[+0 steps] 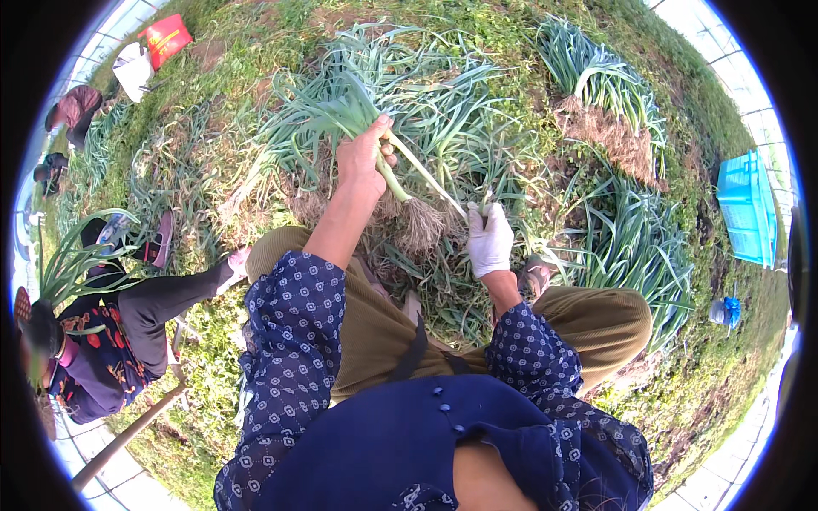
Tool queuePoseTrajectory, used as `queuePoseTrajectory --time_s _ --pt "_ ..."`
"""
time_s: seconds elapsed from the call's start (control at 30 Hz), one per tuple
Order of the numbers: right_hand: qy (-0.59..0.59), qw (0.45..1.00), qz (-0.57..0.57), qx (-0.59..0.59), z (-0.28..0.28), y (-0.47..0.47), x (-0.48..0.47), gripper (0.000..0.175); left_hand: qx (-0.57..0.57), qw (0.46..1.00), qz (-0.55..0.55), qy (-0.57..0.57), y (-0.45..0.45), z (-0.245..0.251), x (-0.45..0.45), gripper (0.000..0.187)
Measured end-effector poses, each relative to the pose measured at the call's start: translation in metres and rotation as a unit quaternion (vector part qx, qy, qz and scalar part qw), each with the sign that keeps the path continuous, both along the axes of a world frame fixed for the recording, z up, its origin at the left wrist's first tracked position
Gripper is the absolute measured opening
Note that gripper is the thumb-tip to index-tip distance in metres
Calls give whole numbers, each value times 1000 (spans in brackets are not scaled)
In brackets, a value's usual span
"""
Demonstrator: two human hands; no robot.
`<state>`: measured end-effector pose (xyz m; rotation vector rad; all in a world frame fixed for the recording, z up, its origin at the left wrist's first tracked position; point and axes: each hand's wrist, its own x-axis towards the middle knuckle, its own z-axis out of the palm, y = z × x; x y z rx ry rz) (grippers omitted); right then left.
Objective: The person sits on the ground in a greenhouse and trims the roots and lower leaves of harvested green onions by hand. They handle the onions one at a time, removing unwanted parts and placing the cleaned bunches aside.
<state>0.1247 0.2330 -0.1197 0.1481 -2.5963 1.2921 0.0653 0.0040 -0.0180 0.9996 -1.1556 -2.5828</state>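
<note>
My left hand (367,153) is bare and closed around a leek (393,179). Its green leaves fan out above the fist, while its pale shank and bushy roots (422,223) hang below. A thin pale strip (425,169) slants from the left fist down to my right hand (490,239), which wears a white glove. The gloved thumb and fingers pinch the strip's lower end. Beyond both hands spreads a loose heap of leeks (441,105), roots towards me. Stripped leaves (441,287) litter the ground between my legs.
Trimmed leeks lie in a pile (613,89) at upper right, with more leeks (639,255) beside my right knee. Blue plastic crates (744,207) stand far right. At left, a co-worker (108,345) holds leeks near a wooden handle (134,434). A red bag (167,39) stands farther off.
</note>
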Motion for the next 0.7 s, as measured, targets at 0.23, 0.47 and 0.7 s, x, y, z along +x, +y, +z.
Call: queuePoseTrajectory --time_s 0.23,0.47,0.7 --pt "-230 923 62 302 -31 60 2 25 6 998 10 55 -13 9 -1 21" --pt "34 965 259 -7 43 -13 -42 32 79 989 -110 60 -4 1 -2 18" --pt "68 989 122 53 66 -27 -27 8 -13 994 -112 13 -3 -4 4 15"
